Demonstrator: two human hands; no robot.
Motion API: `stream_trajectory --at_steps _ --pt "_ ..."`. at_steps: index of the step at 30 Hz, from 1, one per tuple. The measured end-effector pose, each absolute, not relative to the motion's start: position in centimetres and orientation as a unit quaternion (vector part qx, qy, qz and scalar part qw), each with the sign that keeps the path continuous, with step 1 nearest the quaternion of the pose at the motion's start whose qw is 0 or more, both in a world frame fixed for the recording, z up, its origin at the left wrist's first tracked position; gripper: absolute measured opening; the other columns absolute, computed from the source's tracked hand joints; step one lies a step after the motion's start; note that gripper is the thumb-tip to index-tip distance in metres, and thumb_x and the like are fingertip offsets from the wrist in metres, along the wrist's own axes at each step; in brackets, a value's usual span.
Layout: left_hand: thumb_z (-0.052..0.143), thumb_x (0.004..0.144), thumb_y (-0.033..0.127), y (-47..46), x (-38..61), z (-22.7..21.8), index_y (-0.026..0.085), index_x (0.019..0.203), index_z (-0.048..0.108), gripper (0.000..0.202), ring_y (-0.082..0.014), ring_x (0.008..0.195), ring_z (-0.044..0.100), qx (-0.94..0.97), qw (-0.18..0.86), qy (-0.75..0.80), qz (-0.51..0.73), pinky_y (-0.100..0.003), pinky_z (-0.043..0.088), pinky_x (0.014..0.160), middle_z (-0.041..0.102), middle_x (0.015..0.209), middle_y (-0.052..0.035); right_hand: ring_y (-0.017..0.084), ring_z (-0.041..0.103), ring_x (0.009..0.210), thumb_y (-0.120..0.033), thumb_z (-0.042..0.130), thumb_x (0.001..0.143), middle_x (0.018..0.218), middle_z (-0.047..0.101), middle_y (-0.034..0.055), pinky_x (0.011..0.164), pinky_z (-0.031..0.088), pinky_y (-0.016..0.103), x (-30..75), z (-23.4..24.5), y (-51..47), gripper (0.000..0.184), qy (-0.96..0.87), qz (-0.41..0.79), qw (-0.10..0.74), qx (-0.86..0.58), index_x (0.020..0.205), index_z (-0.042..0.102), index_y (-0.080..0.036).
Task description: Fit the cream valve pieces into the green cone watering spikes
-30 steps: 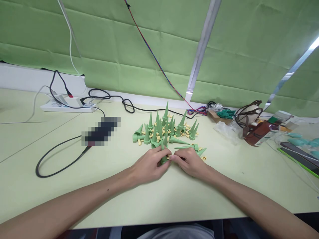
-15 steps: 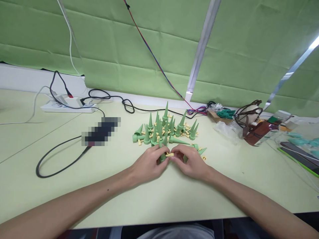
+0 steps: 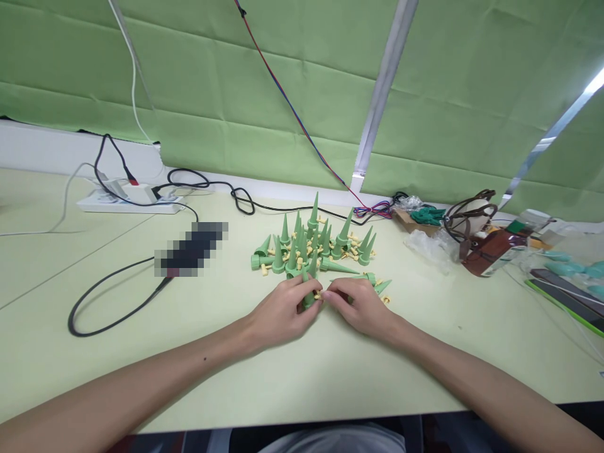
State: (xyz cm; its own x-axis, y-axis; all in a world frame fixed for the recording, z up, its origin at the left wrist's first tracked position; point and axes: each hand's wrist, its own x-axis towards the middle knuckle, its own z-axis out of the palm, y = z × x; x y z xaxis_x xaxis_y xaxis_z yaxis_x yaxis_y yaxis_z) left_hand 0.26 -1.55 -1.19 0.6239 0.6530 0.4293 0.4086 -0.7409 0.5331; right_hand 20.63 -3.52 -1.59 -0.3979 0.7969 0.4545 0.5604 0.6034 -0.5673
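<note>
My left hand (image 3: pixel 283 311) is closed round a green plastic plant watering spike (image 3: pixel 307 296), its pointed end up. A small yellow valve (image 3: pixel 318 294) sticks out of the spike's right side. On that valve the thumb and fingertips of my right hand (image 3: pixel 365 309) are pinched, covering most of it. Just beyond both hands stands a cluster of green spikes (image 3: pixel 314 214), several upright and some lying down, with yellow valves (image 3: pixel 264 270) among them. Another spike (image 3: pixel 383 287) lies behind my right hand, partly hidden by it.
A blurred-out dark device (image 3: pixel 191 248) with a black cable lies left, before a white power strip (image 3: pixel 127 202). To the right are a clear plastic bag (image 3: pixel 429 248), a brown bottle (image 3: pixel 493 251), glasses (image 3: pixel 465 217) and a green-edged phone (image 3: pixel 566 302).
My right fingers have shifted slightly and now cover more of the yellow valve, which shows less between the hands. The left hand and its spike have hardly moved.
</note>
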Motion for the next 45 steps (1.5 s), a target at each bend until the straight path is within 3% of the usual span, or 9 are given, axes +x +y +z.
stream_trajectory --at_steps 9,16,24,27,32,35,40,45 --pt "0.056 0.093 0.022 -1.43 0.08 -1.4 0.019 0.104 0.066 0.015 -0.0129 0.065 0.056 0.866 0.203 0.325 0.321 -0.024 0.043 0.057 0.059 0.086 -0.0028 0.015 0.055 0.063 -0.035 0.058 0.097 0.077 0.063 0.0032 0.056 0.044 0.025 20.67 -1.61 -3.76 0.019 -0.815 0.192 0.381 -0.392 0.105 0.063 -0.018" --pt "0.054 0.096 0.025 -1.41 0.22 -1.36 0.019 0.1 0.066 0.014 -0.0137 0.066 0.055 0.871 0.196 0.321 0.315 -0.025 0.042 0.058 0.06 0.082 -0.0023 0.015 0.054 0.065 -0.03 0.053 0.1 0.075 0.062 0.0029 0.059 0.042 0.026 20.72 -1.62 -3.67 0.017 -0.827 0.168 0.364 -0.394 0.093 0.063 -0.019" --pt "0.052 0.097 0.026 -1.48 0.2 -1.36 0.019 0.097 0.065 0.015 -0.0138 0.067 0.054 0.875 0.199 0.312 0.311 -0.025 0.039 0.058 0.058 0.08 -0.0019 0.013 0.051 0.061 -0.032 0.049 0.103 0.065 0.057 -0.0005 0.061 0.039 0.026 20.7 -1.56 -3.53 0.034 -0.831 0.163 0.343 -0.408 0.074 0.059 -0.019" --pt "0.052 0.097 0.025 -1.49 0.23 -1.33 0.019 0.097 0.065 0.014 -0.0133 0.066 0.054 0.872 0.202 0.311 0.318 -0.025 0.04 0.058 0.057 0.08 -0.0016 0.013 0.052 0.062 -0.032 0.05 0.102 0.068 0.06 0.0 0.061 0.04 0.025 20.7 -1.58 -3.52 0.029 -0.825 0.169 0.346 -0.413 0.08 0.062 -0.019" --pt "0.055 0.094 0.021 -1.36 0.21 -1.49 0.02 0.104 0.066 0.015 -0.0122 0.067 0.055 0.866 0.208 0.315 0.328 -0.024 0.042 0.06 0.059 0.086 -0.0018 0.014 0.054 0.061 -0.033 0.058 0.098 0.074 0.062 0.0011 0.057 0.043 0.025 20.72 -1.76 -3.68 0.017 -0.816 0.193 0.375 -0.396 0.105 0.063 -0.018" --pt "0.055 0.094 0.021 -1.39 0.16 -1.51 0.02 0.104 0.066 0.014 -0.0125 0.068 0.056 0.865 0.207 0.318 0.33 -0.024 0.042 0.061 0.059 0.087 -0.0019 0.013 0.054 0.061 -0.029 0.057 0.098 0.076 0.063 0.0015 0.056 0.044 0.024 20.74 -1.81 -3.77 0.014 -0.82 0.202 0.371 -0.386 0.106 0.062 -0.018" --pt "0.054 0.096 0.024 -1.48 0.2 -1.39 0.019 0.099 0.065 0.013 -0.0126 0.065 0.054 0.869 0.199 0.317 0.323 -0.024 0.041 0.059 0.058 0.082 -0.0014 0.014 0.052 0.063 -0.027 0.054 0.099 0.074 0.061 0.0008 0.058 0.04 0.025 20.71 -1.62 -3.72 0.013 -0.828 0.178 0.356 -0.395 0.093 0.062 -0.019" --pt "0.052 0.097 0.026 -1.47 0.26 -1.46 0.019 0.098 0.065 0.015 -0.0131 0.065 0.053 0.872 0.191 0.31 0.327 -0.025 0.04 0.058 0.057 0.079 -0.0018 0.012 0.046 0.059 -0.028 0.052 0.101 0.064 0.052 -0.0023 0.057 0.035 0.025 20.64 -1.5 -3.6 0.029 -0.829 0.17 0.351 -0.401 0.074 0.056 -0.019"
